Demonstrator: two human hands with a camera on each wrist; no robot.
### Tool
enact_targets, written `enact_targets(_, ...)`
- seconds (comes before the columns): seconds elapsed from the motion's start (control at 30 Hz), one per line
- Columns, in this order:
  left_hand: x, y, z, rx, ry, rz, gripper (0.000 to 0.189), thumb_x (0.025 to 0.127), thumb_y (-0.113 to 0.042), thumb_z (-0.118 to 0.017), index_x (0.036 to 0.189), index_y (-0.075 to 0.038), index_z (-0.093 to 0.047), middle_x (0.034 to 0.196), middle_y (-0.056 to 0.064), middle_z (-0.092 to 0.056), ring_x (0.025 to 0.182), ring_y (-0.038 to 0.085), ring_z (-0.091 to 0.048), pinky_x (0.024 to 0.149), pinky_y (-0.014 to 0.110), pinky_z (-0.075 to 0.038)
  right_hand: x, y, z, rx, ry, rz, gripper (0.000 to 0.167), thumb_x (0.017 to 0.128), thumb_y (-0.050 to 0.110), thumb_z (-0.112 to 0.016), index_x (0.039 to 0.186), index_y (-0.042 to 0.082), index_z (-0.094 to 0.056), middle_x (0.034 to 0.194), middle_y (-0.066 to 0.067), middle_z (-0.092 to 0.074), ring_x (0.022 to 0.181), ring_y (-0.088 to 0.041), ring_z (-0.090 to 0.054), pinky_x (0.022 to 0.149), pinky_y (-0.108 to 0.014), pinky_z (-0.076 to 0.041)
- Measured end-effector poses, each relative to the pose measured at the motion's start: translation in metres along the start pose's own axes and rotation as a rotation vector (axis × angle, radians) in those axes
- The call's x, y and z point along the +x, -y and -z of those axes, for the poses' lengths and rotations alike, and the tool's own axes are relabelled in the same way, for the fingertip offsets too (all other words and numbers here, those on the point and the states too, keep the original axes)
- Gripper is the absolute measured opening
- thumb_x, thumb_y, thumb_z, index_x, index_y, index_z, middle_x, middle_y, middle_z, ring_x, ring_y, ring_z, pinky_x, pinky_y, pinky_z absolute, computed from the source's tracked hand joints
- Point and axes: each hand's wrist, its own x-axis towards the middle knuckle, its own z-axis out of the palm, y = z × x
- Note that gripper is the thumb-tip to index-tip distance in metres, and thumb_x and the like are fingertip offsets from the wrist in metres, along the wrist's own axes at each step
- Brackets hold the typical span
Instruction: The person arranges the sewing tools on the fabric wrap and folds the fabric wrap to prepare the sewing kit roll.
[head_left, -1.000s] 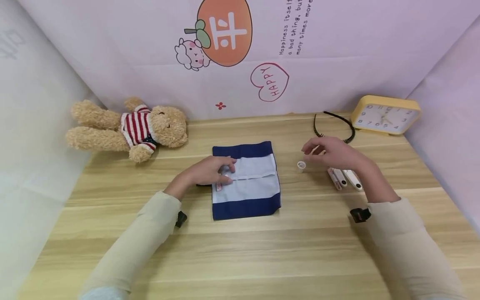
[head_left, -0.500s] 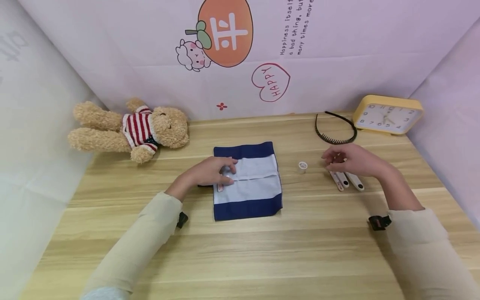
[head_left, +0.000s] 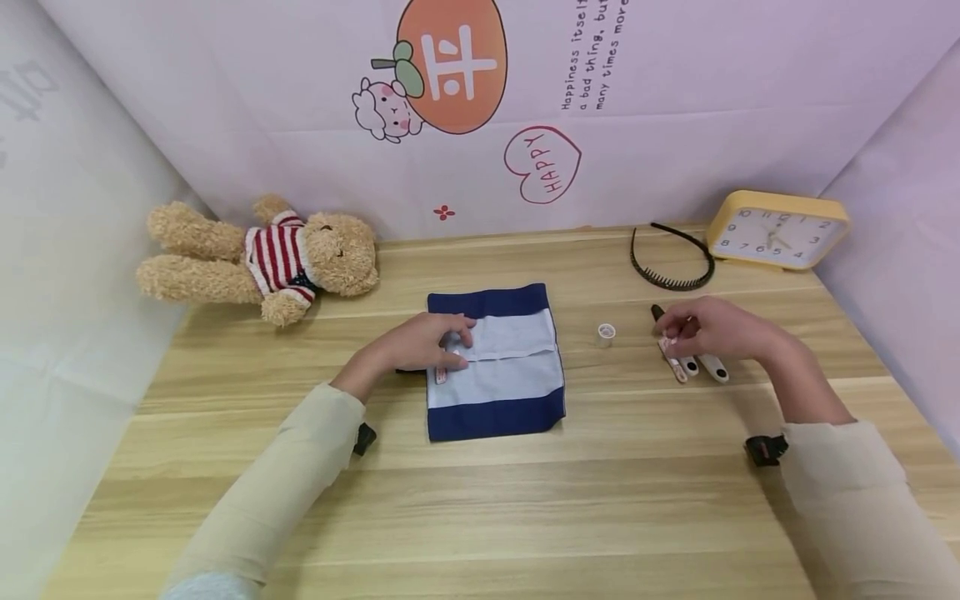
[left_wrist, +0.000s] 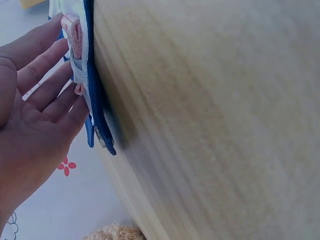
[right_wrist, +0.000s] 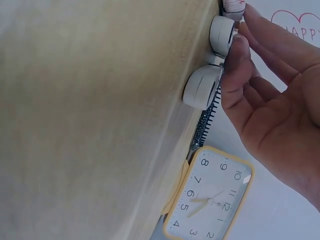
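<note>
My left hand (head_left: pixel 420 342) rests on an opened blue-and-pale-blue fabric pouch (head_left: pixel 510 379), fingers relaxed. A folded white strip with red print (left_wrist: pixel 74 35) is tucked under a band of the pouch beside my fingers. My right hand (head_left: pixel 720 327) is lowered over two white pieces with black spots, one of them a rounded white piece (right_wrist: pixel 202 87), and a narrow pinkish printed piece (head_left: pixel 678 367). The fingertips are at the printed piece; whether they grip it is hidden. A black tip (head_left: pixel 657 312) pokes out beyond them. Between the pouch and this hand stands a small white spool-like thing (head_left: pixel 606 335).
A black toothed headband (head_left: pixel 675 283) lies behind the right hand, beside a yellow clock (head_left: pixel 776 232). At the back left lies a teddy bear (head_left: pixel 285 254) in a striped top. White printed sheeting (head_left: pixel 645 175) walls off the wooden table (head_left: pixel 480 517).
My right hand has moved right and toward me, from beside the small spool-like thing down to the white pieces. The left hand has stayed on the pouch.
</note>
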Motion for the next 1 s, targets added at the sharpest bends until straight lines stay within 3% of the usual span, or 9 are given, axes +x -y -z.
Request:
enact_targets(0.47,-0.001,0.001,-0.001,-0.005,0.008,0.017,0.019,0.093,-0.020,-0.076,0.110,-0.012,-0.070,0.157,0.005,-0.044,0.150,0.028,-0.029,0.118,0.046,-0.028,0.010,0.006,-0.005,-0.041,0.065,0.010,0.013,0.090,0.015,-0.078,0.089,0.011,-0.066,0.083,-0.001,-0.061,0.077,-0.017,-0.054,0.068,-0.029,-0.047)
enact_targets(0.73,-0.002,0.000,-0.002,-0.019,0.005,0.026,0.010,0.092,-0.016,-0.077,0.097,-0.013,-0.070,0.158,0.004,-0.042,0.152,0.026,-0.023,0.120,0.047,-0.023,0.010,0.013,-0.001,-0.034,0.015,-0.010,0.014,0.093,0.018,-0.076,0.090,0.010,-0.064,0.081,-0.002,-0.060,0.074,-0.018,-0.054,0.065,-0.032,-0.045)
enact_targets(1.0,-0.002,0.001,-0.002,-0.017,0.003,0.022,0.007,0.092,-0.015,-0.077,0.092,-0.014,-0.070,0.158,0.005,-0.043,0.153,0.024,-0.022,0.120,0.046,-0.024,0.013,0.026,0.003,0.113,-0.043,0.001,0.016,0.098,0.017,-0.070,0.099,0.003,-0.063,0.086,-0.009,-0.065,0.074,-0.023,-0.063,0.062,-0.035,-0.052)
